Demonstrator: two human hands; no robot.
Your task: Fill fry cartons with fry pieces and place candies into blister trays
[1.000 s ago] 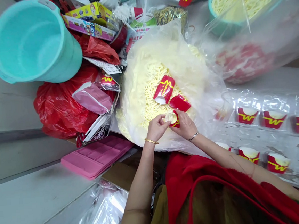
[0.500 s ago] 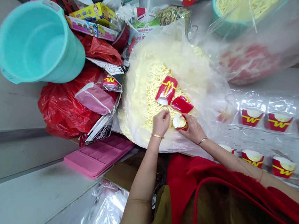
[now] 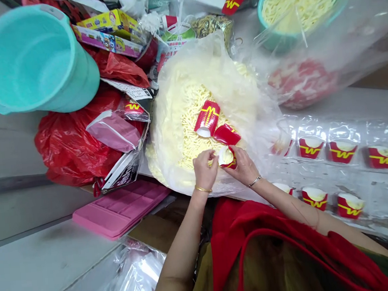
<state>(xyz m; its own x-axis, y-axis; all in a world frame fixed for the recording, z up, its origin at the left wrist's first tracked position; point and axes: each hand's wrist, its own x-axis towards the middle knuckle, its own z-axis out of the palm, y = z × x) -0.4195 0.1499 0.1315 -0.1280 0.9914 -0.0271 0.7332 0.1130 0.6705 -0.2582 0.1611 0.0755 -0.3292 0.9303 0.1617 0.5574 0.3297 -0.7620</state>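
My right hand (image 3: 243, 164) grips a small red-and-yellow french fry carton (image 3: 228, 159), its white inner wall and some pale yellow filling facing up. Just left of the carton, my left hand (image 3: 204, 167) has its fingertips pinched together close to the rim; whatever may be between them is too small to make out. Both hands are over the near edge of a big clear plastic bag (image 3: 166, 102) full of pale yellow fry-like strips (image 3: 188, 123). On the strips lie two more red cartons, one flattish with a yellow zigzag (image 3: 208, 118) and a plain-sided one (image 3: 227, 135).
Several filled cartons (image 3: 343, 151) sit in clear plastic on the right. A turquoise bowl of strips (image 3: 299, 5) stands at the back right. On the left are a turquoise bucket (image 3: 88, 77), a red plastic bag (image 3: 74, 142) and a pink tray (image 3: 118, 208).
My left hand has come closer to the carton, its fingers now beside the rim. My right hand still holds the carton. The whole view has shifted slightly.
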